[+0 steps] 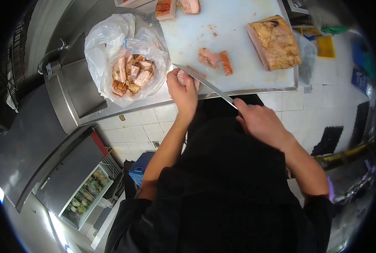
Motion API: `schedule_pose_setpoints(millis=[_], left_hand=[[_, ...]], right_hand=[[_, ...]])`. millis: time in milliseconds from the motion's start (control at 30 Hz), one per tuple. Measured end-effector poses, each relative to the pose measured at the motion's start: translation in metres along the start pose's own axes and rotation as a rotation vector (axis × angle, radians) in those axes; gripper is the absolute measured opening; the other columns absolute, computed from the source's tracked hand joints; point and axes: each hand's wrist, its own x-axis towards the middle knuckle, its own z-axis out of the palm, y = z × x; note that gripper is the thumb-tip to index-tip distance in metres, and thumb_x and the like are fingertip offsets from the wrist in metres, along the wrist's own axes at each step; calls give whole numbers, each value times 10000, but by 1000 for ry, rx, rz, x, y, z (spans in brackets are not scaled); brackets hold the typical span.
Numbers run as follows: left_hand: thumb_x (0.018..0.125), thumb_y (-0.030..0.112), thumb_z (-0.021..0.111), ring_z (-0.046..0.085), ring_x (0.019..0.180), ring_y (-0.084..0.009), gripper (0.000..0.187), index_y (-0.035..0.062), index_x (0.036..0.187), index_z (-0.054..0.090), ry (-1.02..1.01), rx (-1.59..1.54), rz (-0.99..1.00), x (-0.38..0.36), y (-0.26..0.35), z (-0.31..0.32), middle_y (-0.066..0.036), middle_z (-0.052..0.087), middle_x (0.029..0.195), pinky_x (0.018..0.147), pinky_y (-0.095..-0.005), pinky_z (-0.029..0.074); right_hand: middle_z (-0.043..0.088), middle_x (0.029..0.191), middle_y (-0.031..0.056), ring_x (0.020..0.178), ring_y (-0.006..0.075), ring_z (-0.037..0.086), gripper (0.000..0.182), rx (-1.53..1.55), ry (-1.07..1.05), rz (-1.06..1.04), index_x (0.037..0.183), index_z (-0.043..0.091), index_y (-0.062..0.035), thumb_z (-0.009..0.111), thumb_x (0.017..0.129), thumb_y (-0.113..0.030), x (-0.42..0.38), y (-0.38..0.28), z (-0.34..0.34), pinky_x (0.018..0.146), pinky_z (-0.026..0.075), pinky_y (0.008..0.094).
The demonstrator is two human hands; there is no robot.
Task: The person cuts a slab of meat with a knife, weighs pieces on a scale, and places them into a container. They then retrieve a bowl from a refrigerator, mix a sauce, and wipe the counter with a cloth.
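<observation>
My right hand (259,120) is closed round the handle of a long knife (213,87), whose blade slants up and left across the front of the white cutting board (243,12). My left hand (183,92) is closed on a piece of pork (182,77) at the board's front left, its fingers right beside the blade. Two cut pieces, a pale slice (208,57) and a browned strip (225,63), lie just beyond the knife. Farther right sits a large slab of cooked pork (276,44) with a golden-brown top.
Left of the board, an open clear plastic bag (101,50) holds many pork chunks (133,76). More pork blocks (167,10) lie at the board's far left. A steel sink (80,86) with a tap (62,45) is farther left. A yellow container (326,46) is at the right.
</observation>
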Motion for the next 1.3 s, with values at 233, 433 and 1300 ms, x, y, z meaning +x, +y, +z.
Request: schedule_pose_setpoints(millis=[233,433,1300], left_hand=[[913,142,586,549,971,-369,274,-42,1108,528,-35,14,47,2,-3,0,-214,555,1020,872,-435,439],[913,138,576,535,1002,-389,285,-51,1120,522,-88,13,43,6,-1,-3,-228,554,1038,895,-449,424],[764,173,813,378,1321,-322,911,-21,1462,261,-240,-8,86,-10,18,-31,-205,344,1415,1085,-425,372]], right_hand=[[653,729,206,696,413,650,220,0,34,-38,1073,470,-12,568,914,-129,23,-16,-3,622,514,529],[647,729,229,713,436,650,226,13,-5,8,1079,473,1,565,921,-132,42,-19,2,648,508,552],[654,789,224,794,461,629,229,166,208,55,1081,506,-74,611,918,-196,26,15,9,700,481,550]])
